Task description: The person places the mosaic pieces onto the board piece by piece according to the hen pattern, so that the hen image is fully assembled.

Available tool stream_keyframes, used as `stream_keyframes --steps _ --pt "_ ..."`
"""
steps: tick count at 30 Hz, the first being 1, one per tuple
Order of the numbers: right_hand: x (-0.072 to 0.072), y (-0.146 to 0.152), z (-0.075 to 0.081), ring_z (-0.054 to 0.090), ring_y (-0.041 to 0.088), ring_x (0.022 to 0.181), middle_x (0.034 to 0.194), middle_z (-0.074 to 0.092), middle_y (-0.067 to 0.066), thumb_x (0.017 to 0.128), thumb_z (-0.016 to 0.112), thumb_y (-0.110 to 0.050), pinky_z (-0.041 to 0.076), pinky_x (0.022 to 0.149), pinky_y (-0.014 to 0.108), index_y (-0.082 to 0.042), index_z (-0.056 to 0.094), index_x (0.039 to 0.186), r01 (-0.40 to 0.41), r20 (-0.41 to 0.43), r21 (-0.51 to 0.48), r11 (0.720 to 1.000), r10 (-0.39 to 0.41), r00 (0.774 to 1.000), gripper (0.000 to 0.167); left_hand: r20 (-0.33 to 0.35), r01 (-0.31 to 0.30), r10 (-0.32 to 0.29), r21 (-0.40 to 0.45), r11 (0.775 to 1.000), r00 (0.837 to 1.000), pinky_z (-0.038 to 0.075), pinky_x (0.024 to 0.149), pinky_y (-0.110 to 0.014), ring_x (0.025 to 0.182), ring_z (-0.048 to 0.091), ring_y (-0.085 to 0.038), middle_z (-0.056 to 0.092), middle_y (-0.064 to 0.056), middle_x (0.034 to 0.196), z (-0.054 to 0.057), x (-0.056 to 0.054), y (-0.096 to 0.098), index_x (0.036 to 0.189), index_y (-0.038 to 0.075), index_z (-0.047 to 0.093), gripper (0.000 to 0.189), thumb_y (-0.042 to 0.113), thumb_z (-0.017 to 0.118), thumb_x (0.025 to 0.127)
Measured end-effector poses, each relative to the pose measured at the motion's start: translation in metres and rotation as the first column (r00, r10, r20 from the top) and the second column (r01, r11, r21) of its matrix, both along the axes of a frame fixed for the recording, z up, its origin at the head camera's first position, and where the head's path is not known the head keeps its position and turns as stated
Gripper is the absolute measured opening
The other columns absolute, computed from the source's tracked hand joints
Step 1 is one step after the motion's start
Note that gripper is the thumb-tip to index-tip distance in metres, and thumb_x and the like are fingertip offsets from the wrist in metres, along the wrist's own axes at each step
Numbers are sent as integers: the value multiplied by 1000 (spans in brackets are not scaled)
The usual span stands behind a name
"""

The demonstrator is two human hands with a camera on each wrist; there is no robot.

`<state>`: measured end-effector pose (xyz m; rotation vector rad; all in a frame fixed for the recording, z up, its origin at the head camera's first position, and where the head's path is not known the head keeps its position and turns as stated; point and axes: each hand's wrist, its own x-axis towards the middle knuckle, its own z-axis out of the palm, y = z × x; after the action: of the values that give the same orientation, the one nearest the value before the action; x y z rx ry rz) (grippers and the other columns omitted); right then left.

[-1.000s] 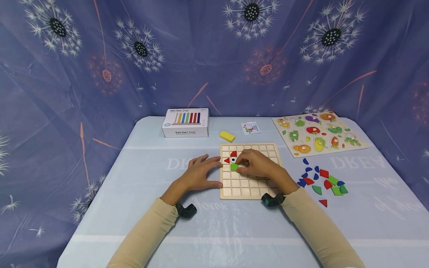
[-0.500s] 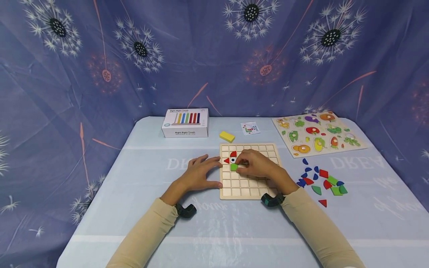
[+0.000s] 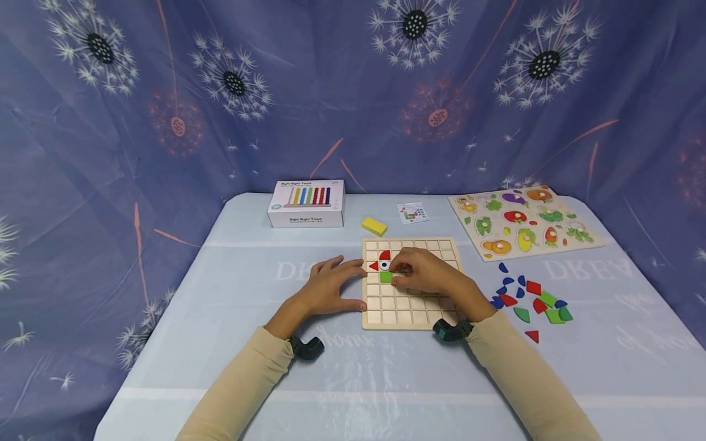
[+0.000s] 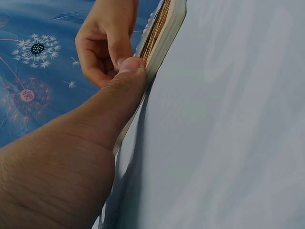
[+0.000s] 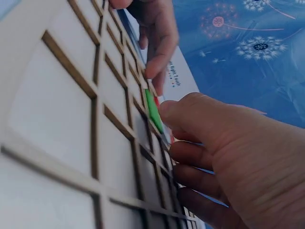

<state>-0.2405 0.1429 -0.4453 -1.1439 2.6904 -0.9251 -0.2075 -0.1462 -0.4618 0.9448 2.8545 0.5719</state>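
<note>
A wooden grid board [image 3: 410,324] lies on the table under both hands. Its upper left cells hold a red quarter-circle [image 3: 385,255], a red triangle [image 3: 374,266], a white tile with a dark eye dot [image 3: 383,264] and, below that, a green square tile [image 3: 385,277]. My right hand [image 3: 421,271] has its thumb and forefinger at the right side of the green tile; the right wrist view shows the thumb tip right against that tile [image 5: 153,110]. With fingers spread, my left hand [image 3: 331,286] rests fingertips and thumb on the board's left edge [image 4: 167,47].
Loose red, green and blue pieces [image 3: 533,287] lie scattered right of the board. Behind it are a yellow block [image 3: 374,226], a small picture card [image 3: 412,212] and a white box [image 3: 306,204]. A vegetable puzzle board [image 3: 524,220] sits at the back right.
</note>
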Motion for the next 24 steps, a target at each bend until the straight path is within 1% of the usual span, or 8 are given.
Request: stream_keyframes --steps 3,7,11,14,16,20,22,24 --pt "4 9 5 61 13 94 104 66 -3 92 77 -17 52 84 37 -11 74 109 -8 21 -22 1000 8 1000 19 5 4 -4 3 1000 1000 19 110 -60 149 22 -37 36 7 161 -1 0 1 142 33 54 72 69 71 82" --pt "11 32 14 61 16 94 105 67 -1 93 76 -16 52 84 40 -10 74 111 26 21 -13 1000 -26 999 19 3 1 -1 5 1000 1000 18 109 -61 149 22 -37 36 7 161 -1 1 1 142 33 54 72 68 72 82" --pt "19 72 19 63 24 97 106 68 6 92 76 -13 53 83 48 -4 72 113 66 -27 -28 997 -67 997 23 -6 -1 1 1 1000 1000 18 109 -61 149 22 -37 36 7 161 -2 0 1 142 33 54 72 68 72 82" --pt "30 108 22 64 26 100 108 68 9 92 77 -12 53 85 51 -2 71 115 144 -47 -6 990 -144 988 26 -2 -2 2 -3 1000 1000 18 110 -60 149 21 -37 34 8 161 -2 -1 1 143 33 53 73 68 72 82" --pt "38 134 23 64 28 102 110 69 10 90 78 -12 52 87 54 -2 71 115 223 -43 33 974 -222 974 28 2 0 0 -5 1000 1000 18 110 -61 149 20 -37 34 8 162 -2 -1 1 143 33 53 73 68 72 82" --pt "57 184 26 61 36 108 114 68 15 89 80 -17 45 94 64 -2 69 119 390 28 144 909 -398 917 35 0 5 -5 -7 1000 1000 18 109 -61 149 21 -37 34 8 162 -1 -2 0 144 33 53 74 68 72 82" --pt "67 206 24 59 40 108 114 67 18 88 80 -16 43 93 68 -1 69 118 444 43 171 879 -457 888 35 -2 8 -8 -9 1000 1000 18 109 -62 149 21 -37 34 8 161 -1 -2 0 144 33 53 74 69 71 82" --pt "74 225 20 59 43 107 112 67 19 87 81 -14 42 92 69 0 69 116 480 40 175 860 -493 869 35 0 9 -9 -10 1000 1000 18 109 -62 149 21 -37 34 8 162 -1 -2 0 144 33 53 74 69 71 82"
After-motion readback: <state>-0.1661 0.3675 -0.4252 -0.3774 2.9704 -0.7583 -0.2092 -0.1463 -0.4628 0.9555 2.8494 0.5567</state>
